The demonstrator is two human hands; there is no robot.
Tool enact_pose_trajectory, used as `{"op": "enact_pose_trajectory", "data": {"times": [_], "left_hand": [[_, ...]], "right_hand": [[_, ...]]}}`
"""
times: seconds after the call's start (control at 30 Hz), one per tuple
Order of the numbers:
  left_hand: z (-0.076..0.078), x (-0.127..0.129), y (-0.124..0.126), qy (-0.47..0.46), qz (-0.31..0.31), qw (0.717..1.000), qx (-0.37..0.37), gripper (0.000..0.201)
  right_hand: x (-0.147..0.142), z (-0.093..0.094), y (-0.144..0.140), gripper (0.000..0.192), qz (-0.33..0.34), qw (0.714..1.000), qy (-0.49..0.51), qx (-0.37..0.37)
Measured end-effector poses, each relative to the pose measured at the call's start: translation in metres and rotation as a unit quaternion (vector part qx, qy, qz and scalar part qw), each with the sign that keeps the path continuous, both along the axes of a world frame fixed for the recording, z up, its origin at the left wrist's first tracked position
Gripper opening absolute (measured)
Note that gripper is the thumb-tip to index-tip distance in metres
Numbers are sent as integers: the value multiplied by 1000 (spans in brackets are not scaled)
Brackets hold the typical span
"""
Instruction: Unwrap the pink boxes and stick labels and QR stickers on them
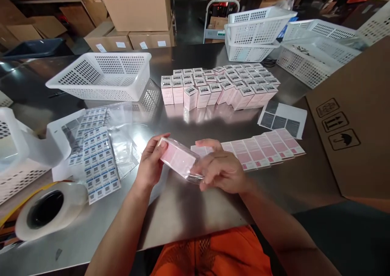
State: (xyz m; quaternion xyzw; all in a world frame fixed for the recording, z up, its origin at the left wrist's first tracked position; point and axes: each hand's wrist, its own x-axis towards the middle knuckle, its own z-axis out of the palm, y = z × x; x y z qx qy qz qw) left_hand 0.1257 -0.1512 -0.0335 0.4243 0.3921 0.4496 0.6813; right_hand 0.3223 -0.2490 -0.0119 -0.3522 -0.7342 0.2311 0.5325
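Note:
Both my hands hold one small pink box point(177, 158) wrapped in a clear plastic bag, just above the steel table point(189, 211). My left hand point(151, 162) grips its left end with the thumb on top. My right hand point(219, 168) holds its right end, fingers curled over the plastic. Right behind my right hand lies a row of flat pink boxes point(265, 147). Farther back stand several upright pink boxes point(217, 87) with barcode labels on top.
Sheets of barcode stickers point(99, 162) and clear bags point(123, 144) lie at the left, with a tape roll point(48, 209) near the front edge. White mesh baskets point(103, 75) point(258, 30) stand behind. A printed sheet point(282, 117) and a cardboard flap point(356, 121) are at the right.

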Motion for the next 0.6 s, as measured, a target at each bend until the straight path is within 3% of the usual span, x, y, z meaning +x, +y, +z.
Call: {"op": "enact_pose_trajectory", "data": {"times": [0.07,0.17,0.3,0.37,0.43,0.53,0.6], "left_hand": [[-1,0,8,11,12,998,-54,54],[-5,-4,16,48,39,996,-60,57],[-9,-7,15,91,67,993,-43,49],[-9,-7,10,121,93,988,-17,44],[-8,-6,6,175,143,973,44,42],[-6,-3,2,236,223,935,145,44],[-6,0,-1,223,263,916,204,45]], "right_hand": [[5,4,-3,32,49,998,-24,-33],[10,11,-5,25,45,985,-141,-86],[3,9,-3,26,-101,952,-289,-4],[-5,5,-1,41,-181,929,-319,58],[-13,0,-2,41,-245,910,-321,95],[-22,-3,-5,28,-339,888,-300,84],[-24,-4,-7,45,-366,893,-258,35]]}}
